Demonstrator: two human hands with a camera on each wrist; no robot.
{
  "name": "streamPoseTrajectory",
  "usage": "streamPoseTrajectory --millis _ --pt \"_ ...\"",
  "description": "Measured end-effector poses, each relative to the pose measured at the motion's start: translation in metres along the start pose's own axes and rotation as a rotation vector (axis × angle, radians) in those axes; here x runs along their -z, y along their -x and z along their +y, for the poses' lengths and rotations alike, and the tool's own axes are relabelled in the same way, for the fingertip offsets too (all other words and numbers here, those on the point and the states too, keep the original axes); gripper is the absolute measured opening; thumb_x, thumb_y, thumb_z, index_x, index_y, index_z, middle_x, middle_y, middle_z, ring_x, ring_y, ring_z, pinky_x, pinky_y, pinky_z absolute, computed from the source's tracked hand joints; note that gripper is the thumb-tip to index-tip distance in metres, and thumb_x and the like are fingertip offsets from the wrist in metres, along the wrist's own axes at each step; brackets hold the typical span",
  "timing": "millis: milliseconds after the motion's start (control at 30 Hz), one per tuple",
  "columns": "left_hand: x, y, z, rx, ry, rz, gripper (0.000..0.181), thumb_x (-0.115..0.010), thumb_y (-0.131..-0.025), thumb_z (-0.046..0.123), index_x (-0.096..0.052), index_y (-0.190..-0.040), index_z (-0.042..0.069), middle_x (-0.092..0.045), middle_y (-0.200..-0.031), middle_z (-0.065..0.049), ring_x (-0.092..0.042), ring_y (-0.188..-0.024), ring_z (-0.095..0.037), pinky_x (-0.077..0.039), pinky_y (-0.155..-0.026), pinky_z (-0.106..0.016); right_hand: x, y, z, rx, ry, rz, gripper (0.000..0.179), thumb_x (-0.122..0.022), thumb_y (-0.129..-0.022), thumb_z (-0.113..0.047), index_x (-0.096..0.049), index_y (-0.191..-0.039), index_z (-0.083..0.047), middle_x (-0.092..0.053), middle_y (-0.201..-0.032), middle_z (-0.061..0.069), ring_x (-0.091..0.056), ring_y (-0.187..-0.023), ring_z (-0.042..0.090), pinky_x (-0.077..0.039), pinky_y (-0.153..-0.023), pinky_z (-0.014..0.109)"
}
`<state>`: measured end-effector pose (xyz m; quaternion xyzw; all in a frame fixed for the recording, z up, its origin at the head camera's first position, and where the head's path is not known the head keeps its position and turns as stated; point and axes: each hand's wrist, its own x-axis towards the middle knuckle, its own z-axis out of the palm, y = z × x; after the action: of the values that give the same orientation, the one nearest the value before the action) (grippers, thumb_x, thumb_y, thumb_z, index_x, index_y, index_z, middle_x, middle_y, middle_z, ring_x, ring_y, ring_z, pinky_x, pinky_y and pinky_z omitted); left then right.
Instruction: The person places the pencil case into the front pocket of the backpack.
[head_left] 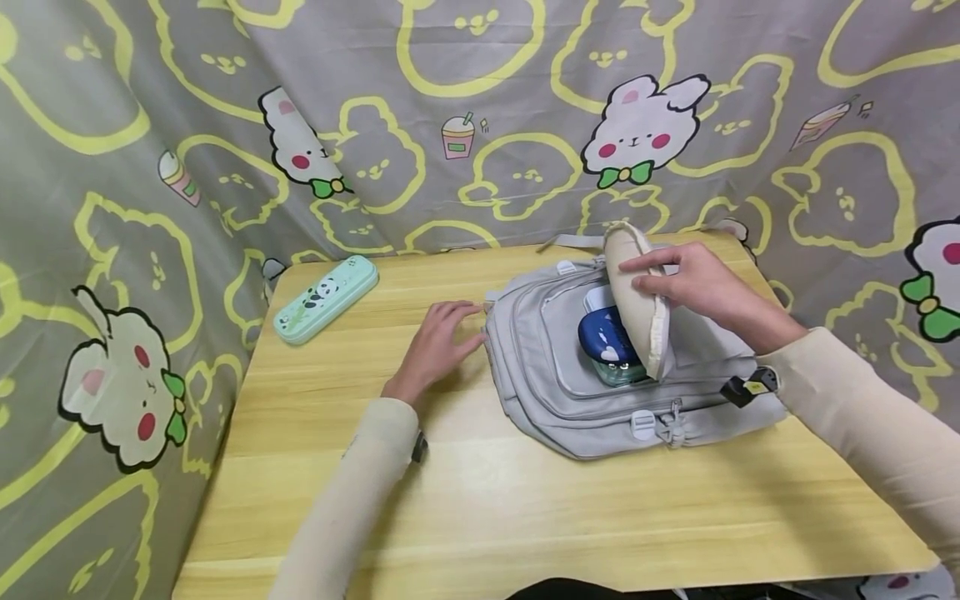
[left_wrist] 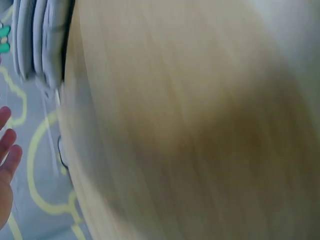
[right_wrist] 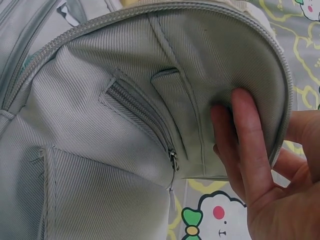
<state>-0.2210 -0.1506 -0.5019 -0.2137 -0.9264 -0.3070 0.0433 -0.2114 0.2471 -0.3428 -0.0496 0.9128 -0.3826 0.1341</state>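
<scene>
A grey backpack (head_left: 555,350) lies on its back on the wooden table. My right hand (head_left: 693,283) grips the raised edge of its beige-sided flap (head_left: 637,317), standing the flap upright. In the right wrist view, two fingers of the right hand (right_wrist: 255,160) press on the flap's grey lining (right_wrist: 220,65), which has a small zipped pocket. Beside the flap, on the bag's front, sit a navy blue case (head_left: 603,337) and a green item (head_left: 618,373) under it. My left hand (head_left: 442,346) holds nothing, fingers loosely extended, its fingertips right at the bag's left end.
A mint green pencil case (head_left: 327,300) with a panda print lies at the table's back left. A grey patterned curtain (head_left: 517,108) hangs along the back and sides of the table (head_left: 480,517). A white buckle (head_left: 643,425) and strap lie at the bag's near side.
</scene>
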Motion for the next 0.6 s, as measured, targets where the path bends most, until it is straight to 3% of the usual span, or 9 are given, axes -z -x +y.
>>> streamPoseTrajectory --millis 233,600 --pt "0.02 0.008 -0.03 0.115 -0.042 0.015 0.053 -0.076 -0.104 0.038 -0.065 -0.15 0.013 -0.057 -0.161 -0.01 -0.045 -0.153 -0.033 -0.037 -0.129 -0.053 0.0 0.0 0.0 0.007 0.011 0.003 0.042 -0.073 -0.106 -0.026 -0.072 -0.144 -0.01 -0.061 -0.152 0.017 -0.06 -0.09 0.016 -0.055 -0.069 0.027" --pt "0.049 0.031 -0.074 0.2 -0.09 0.047 0.056 -0.077 -0.103 0.036 -0.062 -0.151 0.01 -0.052 -0.164 -0.016 -0.041 -0.154 -0.039 -0.035 -0.128 -0.058 -0.001 0.0 0.002 0.007 0.01 0.002 0.045 -0.074 -0.105 -0.033 -0.072 -0.144 -0.011 -0.062 -0.151 0.017 -0.06 -0.094 0.019 -0.055 -0.07 0.028"
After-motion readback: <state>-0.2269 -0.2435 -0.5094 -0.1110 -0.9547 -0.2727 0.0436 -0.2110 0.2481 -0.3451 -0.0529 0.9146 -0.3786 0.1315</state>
